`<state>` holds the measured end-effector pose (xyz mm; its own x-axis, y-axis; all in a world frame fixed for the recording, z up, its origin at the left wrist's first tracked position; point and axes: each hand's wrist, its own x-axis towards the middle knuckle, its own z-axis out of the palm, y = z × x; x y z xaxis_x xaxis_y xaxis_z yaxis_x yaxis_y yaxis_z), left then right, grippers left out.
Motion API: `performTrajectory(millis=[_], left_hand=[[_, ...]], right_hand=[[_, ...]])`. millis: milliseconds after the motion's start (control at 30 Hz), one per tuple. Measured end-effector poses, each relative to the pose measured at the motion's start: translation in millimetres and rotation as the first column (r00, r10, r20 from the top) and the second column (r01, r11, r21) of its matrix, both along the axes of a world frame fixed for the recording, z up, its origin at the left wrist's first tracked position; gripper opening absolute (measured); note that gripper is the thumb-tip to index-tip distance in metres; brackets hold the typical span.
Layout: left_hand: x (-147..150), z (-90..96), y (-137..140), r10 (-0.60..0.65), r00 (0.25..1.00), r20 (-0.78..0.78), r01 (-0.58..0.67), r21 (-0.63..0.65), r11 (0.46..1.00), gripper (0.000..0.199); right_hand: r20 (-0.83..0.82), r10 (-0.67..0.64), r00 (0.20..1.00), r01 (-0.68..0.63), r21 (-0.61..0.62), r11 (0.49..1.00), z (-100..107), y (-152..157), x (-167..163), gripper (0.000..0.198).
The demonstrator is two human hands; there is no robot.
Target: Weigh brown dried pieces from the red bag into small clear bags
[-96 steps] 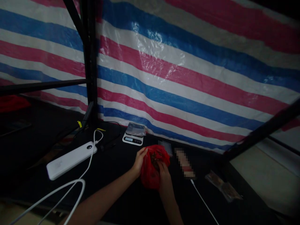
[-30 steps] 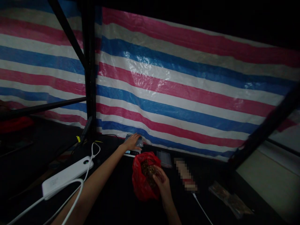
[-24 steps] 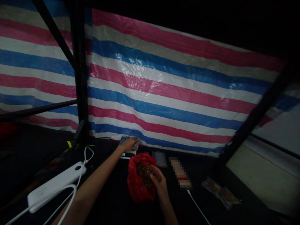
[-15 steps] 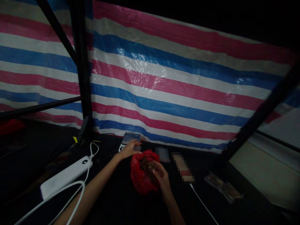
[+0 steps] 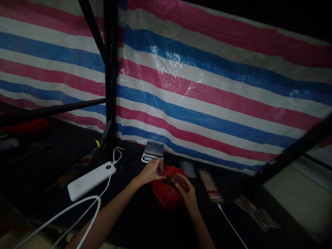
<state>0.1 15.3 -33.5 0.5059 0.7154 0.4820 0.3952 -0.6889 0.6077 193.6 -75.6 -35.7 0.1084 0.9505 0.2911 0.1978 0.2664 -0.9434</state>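
A red plastic bag (image 5: 166, 195) stands with its mouth spread, holding brown, dry-looking bits (image 5: 174, 179). My left hand (image 5: 151, 172) is at the bag's left rim, fingers curled round a small see-through plastic bag (image 5: 160, 168). Over the right side of the mouth, my right hand (image 5: 187, 192) has its fingers closed around some of the brown bits. Just behind my left hand is a white kitchen scale (image 5: 146, 158) with a dark top plate. A stack of clear plastic bags (image 5: 188, 169) lies behind the red bag, to the right.
A white power bank (image 5: 89, 181) with a white cable lies at left. On the right are a phone (image 5: 211, 186), blurred out and plugged into a cable, and filled clear packets (image 5: 256, 211). Striped sheeting (image 5: 202, 100) and a black metal post (image 5: 111, 76) stand behind the table.
The view has swung left. My left hand has drawn back from beside the scale to the red bag's rim. My right hand has gathered brown bits at the mouth.
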Motion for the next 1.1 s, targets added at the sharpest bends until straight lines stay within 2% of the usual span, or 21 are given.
performTrajectory(millis=[100, 167, 333, 467, 667, 800, 900, 1000, 1067, 1100], left_hand=[[4.4, 2.0, -2.4, -0.01, 0.986, 0.167, 0.025, -0.086, 0.996, 0.058], [6.4, 1.0, -2.5, -0.035, 0.972, 0.231, 0.065, -0.12, 0.991, 0.059], [6.2, 0.5, -3.5, -0.061, 0.974, 0.219, 0.089, -0.12, 0.989, 0.049], [5.3, 1.0, -4.8, -0.09, 0.95, 0.299, 0.151, -0.187, 0.971, 0.052], [6.7, -5.5, -2.0, -0.122, 0.905, 0.408, 0.243, -0.259, 0.935, 0.055], [5.8, -7.0, 0.8, -0.126, 0.905, 0.406, 0.261, -0.296, 0.919, 0.054], [4.6, -7.1, 2.6, -0.152, 0.894, 0.421, 0.285, -0.275, 0.918, 0.053], [3.9, -8.0, 3.0, -0.159, 0.894, 0.418, 0.284, -0.256, 0.924, 0.048], [2.8, -7.9, 3.2, -0.159, 0.896, 0.415, 0.285, -0.263, 0.922, 0.044], [1.6, -7.3, 3.7, -0.152, 0.896, 0.417, 0.282, -0.271, 0.92, 0.043]], right_hand=[[0.223, -0.016, 0.975, -0.001, 0.076, 0.997, 30.6, 5.0, -11.1, 0.034], [0.395, -0.029, 0.918, -0.028, 0.136, 0.99, 50.2, 11.7, -18.2, 0.033], [0.692, -0.001, 0.722, -0.141, 0.148, 0.979, 81.3, 26.0, -33.8, 0.031], [0.834, 0.001, 0.551, -0.208, 0.136, 0.969, 92.2, 26.7, -44.2, 0.028], [0.952, -0.062, 0.301, -0.28, 0.15, 0.948, 100.7, 25.8, -54.3, 0.027], [0.98, -0.056, 0.191, -0.368, 0.125, 0.921, 102.0, 29.7, -59.4, 0.029], [0.991, -0.069, 0.112, -0.418, 0.11, 0.902, 102.0, 32.3, -64.3, 0.028], [0.993, -0.09, 0.074, -0.428, 0.113, 0.897, 102.0, 32.5, -67.6, 0.034], [0.988, -0.083, 0.127, -0.408, 0.129, 0.904, 102.2, 31.5, -65.8, 0.036], [0.979, -0.069, 0.193, -0.386, 0.14, 0.912, 102.2, 30.8, -63.0, 0.036]])
